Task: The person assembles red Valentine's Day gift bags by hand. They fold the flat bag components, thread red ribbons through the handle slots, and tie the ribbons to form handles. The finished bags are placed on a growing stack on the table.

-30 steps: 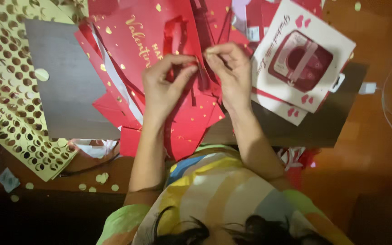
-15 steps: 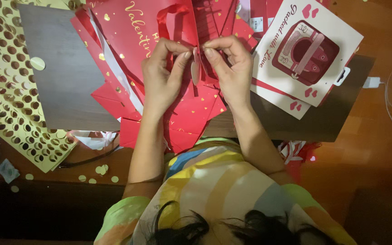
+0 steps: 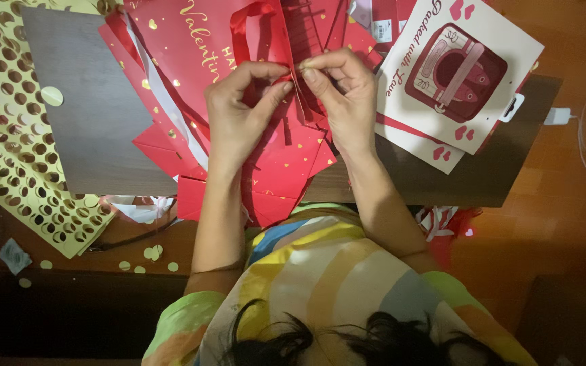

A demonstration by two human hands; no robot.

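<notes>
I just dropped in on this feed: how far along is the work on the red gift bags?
Done: flat red paper gift bags are piled on the grey board. In hand: the left hand and right hand pinch a red ribbon handle at one bag's top edge. Left: I cannot tell whether the handle is fixed.

Home craft corner, informal gift-packing setup.

A small dark tabletop (image 3: 96,122) stands on a reddish-brown tiled floor (image 3: 564,203). Red gift bags (image 3: 191,54) with gold hearts cover its middle; white printed cards (image 3: 469,74) overlap its right edge. Punched gold sheets (image 3: 8,156) hang off the left edge, with gold discs (image 3: 150,254) scattered on the floor below. A white charger (image 3: 556,116) and cable lie beyond the right corner. No shop fittings or industrial equipment visible.
</notes>
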